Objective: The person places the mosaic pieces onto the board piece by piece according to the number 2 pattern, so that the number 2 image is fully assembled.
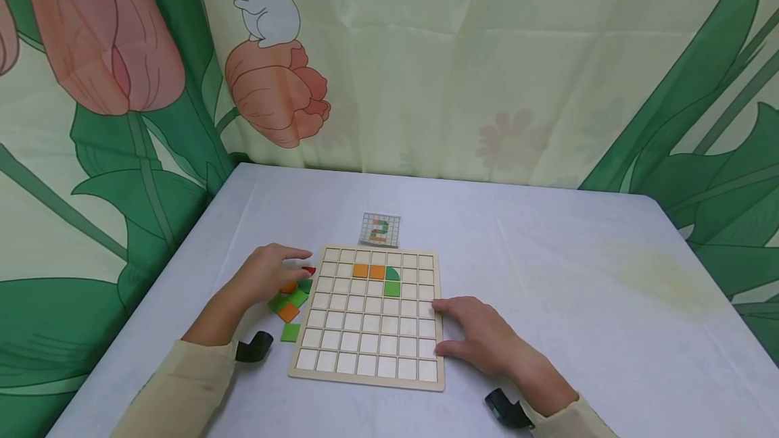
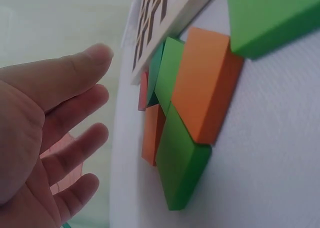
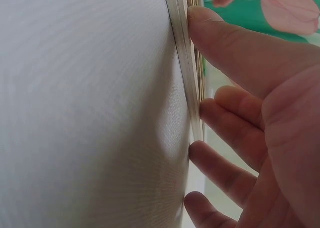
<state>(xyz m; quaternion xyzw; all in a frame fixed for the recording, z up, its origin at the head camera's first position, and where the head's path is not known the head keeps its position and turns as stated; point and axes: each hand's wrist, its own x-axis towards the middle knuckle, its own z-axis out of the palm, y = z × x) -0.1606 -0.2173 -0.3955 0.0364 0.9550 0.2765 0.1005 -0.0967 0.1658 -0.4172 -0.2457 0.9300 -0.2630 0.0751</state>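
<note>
A wooden grid board (image 1: 367,380) lies flat on the table. Two orange squares (image 1: 368,271), a dark green quarter-round tile (image 1: 392,274) and a light green square (image 1: 392,288) sit in its upper cells. My left hand (image 1: 263,276) hovers over a loose pile of tiles beside the board's left edge, its fingers apart and holding nothing. In the left wrist view that pile shows orange tiles (image 2: 201,83), green tiles (image 2: 181,160), a dark green piece (image 2: 155,75) and a sliver of red (image 2: 143,90). My right hand (image 1: 481,333) touches the board's right edge with thumb and fingertips.
A small pattern card (image 1: 380,230) with a gridded figure lies just beyond the board's far edge. A single green square (image 1: 290,332) lies left of the board, nearer me. White cloth (image 1: 548,276) covers the table, and a printed curtain (image 1: 438,73) hangs behind it.
</note>
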